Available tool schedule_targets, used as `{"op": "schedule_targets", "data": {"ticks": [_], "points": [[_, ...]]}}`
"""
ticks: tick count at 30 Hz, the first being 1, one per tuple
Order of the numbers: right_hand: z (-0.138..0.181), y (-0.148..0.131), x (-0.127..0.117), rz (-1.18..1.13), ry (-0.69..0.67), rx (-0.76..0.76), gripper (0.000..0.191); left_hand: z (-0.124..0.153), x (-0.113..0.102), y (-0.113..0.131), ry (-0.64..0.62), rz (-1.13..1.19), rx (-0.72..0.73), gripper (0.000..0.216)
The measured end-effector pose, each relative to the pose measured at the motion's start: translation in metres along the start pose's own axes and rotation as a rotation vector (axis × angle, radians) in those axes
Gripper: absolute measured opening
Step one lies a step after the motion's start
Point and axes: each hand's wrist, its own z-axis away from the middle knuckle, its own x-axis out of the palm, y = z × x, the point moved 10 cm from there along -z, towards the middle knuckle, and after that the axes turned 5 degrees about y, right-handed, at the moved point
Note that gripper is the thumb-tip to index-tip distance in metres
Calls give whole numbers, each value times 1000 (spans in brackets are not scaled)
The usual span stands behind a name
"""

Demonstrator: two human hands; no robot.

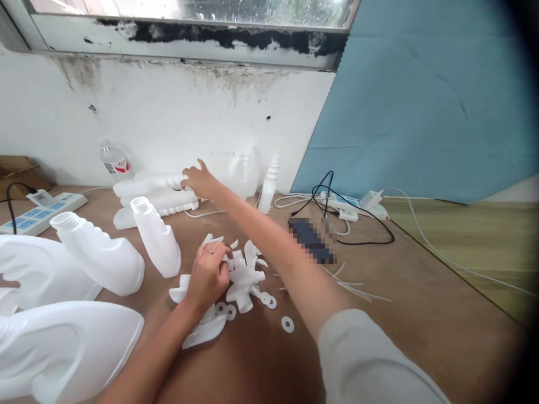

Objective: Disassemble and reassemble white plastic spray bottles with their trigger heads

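Observation:
My left hand (210, 275), with a ring on one finger, is curled over a pile of white plastic parts (244, 278). Whatever its fingers hold, if anything, is hidden. Stretched out toward the wall, my right hand (200, 179) has its fingers bent around the ribbed end of a white plastic bottle (147, 184), one finger sticking up. That bottle lies on top of other white bottles. Two open-necked white bottles (155, 238) stand tilted left of the pile. Several flat white rings (287, 324) lie by the pile's near side.
Large white containers (71, 348) lie at the left. A ribbed white bottle (269, 185) stands near the wall, with a clear drink bottle (114, 160) farther left. Power strips (46, 212), black cables (370, 243), a pixelated dark object (311, 240) and thin white strips (357, 289) are on the table.

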Motion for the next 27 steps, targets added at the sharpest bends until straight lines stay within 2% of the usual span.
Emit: {"op": "schedule_targets", "data": {"ticks": [4,7,9,11,13,15,17,19,21,22,24,26,27], "points": [[47,-6,-72,-63,60,17,47,3,4,-8,-30,107,-103,28],[110,-5,-144,-345,268,146,41,2,1,-20,21,287,-273,23],[161,7,-177,-528,371,336,45,-1,0,-27,71,539,-402,32],[210,20,-196,-771,448,483,49,-3,3,-31,104,918,-533,54],[248,32,-201,-929,447,570,39,-7,6,-27,95,1230,-603,72],[276,47,-206,-969,461,618,24,-9,6,-21,56,1342,-609,78],[291,55,-198,-1028,367,659,24,-7,7,-15,-2,1335,-603,75],[294,57,-183,-1094,253,686,34,0,14,-13,-61,1279,-645,61],[292,58,-172,-1168,251,711,48,7,18,-15,-73,1190,-691,45],[290,61,-170,-1198,318,732,52,9,15,-17,-46,1122,-694,38],[292,73,-166,-1202,545,815,55,7,-1,-23,82,922,-636,34],[303,86,-160,-1079,768,971,49,2,-24,-19,213,686,-473,39],[305,88,-150,-1055,772,1041,45,-1,-34,-12,253,591,-358,42]]}}
